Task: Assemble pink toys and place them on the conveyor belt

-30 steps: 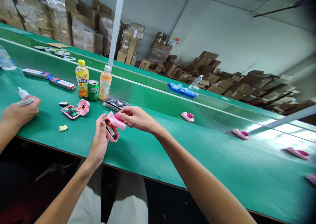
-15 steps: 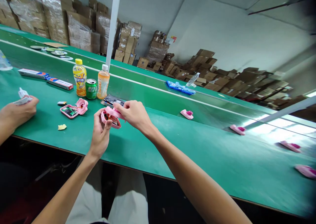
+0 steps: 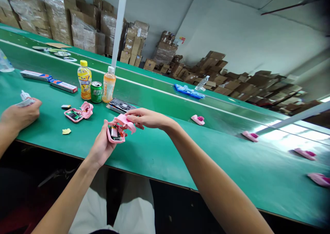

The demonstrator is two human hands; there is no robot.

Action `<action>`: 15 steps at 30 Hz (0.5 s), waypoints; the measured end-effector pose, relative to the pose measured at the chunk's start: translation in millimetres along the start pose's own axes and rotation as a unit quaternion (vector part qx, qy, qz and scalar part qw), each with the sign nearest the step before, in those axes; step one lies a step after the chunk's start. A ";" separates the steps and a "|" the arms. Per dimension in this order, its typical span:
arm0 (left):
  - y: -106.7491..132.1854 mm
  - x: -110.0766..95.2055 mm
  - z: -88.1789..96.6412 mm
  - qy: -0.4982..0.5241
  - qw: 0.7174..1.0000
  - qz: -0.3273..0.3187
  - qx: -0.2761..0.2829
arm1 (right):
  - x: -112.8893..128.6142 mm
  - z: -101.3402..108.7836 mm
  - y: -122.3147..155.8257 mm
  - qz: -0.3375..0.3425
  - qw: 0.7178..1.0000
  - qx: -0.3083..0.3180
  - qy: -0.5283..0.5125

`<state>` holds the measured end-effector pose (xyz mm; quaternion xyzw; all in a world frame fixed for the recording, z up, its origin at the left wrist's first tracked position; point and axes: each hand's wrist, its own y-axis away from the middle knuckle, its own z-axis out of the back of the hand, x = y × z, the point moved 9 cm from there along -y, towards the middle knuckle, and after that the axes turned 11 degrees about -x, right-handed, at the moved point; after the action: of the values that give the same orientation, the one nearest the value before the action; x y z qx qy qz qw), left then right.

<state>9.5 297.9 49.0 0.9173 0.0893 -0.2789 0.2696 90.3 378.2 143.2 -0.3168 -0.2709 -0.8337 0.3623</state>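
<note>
My left hand (image 3: 102, 148) grips the lower half of an opened pink plastic casing (image 3: 115, 140). Inside it show a dark green circuit board, a silvery battery and red wires. The fingers of my right hand (image 3: 140, 118) pinch the casing's pink upper shell (image 3: 124, 120), which is swung up and tilted away to the right; its inner face is partly hidden. To the left on the table lies a second opened pink casing (image 3: 74, 115) with its board exposed. A small battery (image 3: 66, 106) is beside it, and a pale yellow scrap (image 3: 66, 131) sits nearer the edge.
At left a co-worker's hand (image 3: 22, 115) holds a white tube (image 3: 25, 98). Behind my hands stand a yellow-capped bottle (image 3: 84, 81), a green can (image 3: 96, 92), an orange drink bottle (image 3: 108, 85) and a black box (image 3: 120, 105). Several pink pieces (image 3: 197, 119) lie along the belt.
The upper shell has been lifted and opened wider, baring the board and battery. My right hand has shifted slightly right, and the left hand has tipped the lower half toward me.
</note>
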 end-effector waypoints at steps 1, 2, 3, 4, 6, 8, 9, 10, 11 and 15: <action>1.3 0.5 0.0 0.006 1.000 0.010 -0.003 | -0.6 0.1 2.3 0.000 1.000 0.017 -0.001; 2.2 0.6 0.2 0.009 1.000 0.011 -0.003 | -0.9 0.5 4.5 0.001 1.000 0.031 -0.002; 2.9 0.3 0.3 0.007 1.000 0.004 0.001 | -1.0 0.7 6.5 0.001 0.999 0.040 0.000; 3.6 -0.2 0.2 0.000 1.000 -0.011 0.009 | -0.8 0.6 8.1 0.001 0.999 0.045 0.002; 5.5 -1.5 -0.2 -0.022 0.998 -0.056 0.026 | 0.5 -1.7 9.8 -0.003 0.999 0.048 0.007; 9.0 -2.5 -0.8 -0.051 0.992 -0.110 0.036 | 2.3 -6.2 9.1 -0.008 0.999 0.039 0.006; 11.1 -2.6 -1.3 -0.065 0.988 -0.132 0.038 | 2.8 -8.3 7.9 -0.012 1.000 0.028 0.004; 13.3 -2.2 -2.3 -0.079 0.985 -0.149 0.039 | 1.9 -10.6 6.5 -0.020 1.000 0.019 0.007; 15.5 -1.6 -3.9 -0.090 0.982 -0.160 0.041 | -0.5 -13.0 5.1 -0.032 0.999 0.011 0.015; 21.4 1.9 -8.5 -0.111 0.978 -0.171 0.050 | -11.7 -17.2 1.6 -0.073 0.995 0.005 0.067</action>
<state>21.7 284.6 63.3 0.8642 0.1997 -0.4255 0.1797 92.1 370.6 123.9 -0.2375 -0.2725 -0.8758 0.3198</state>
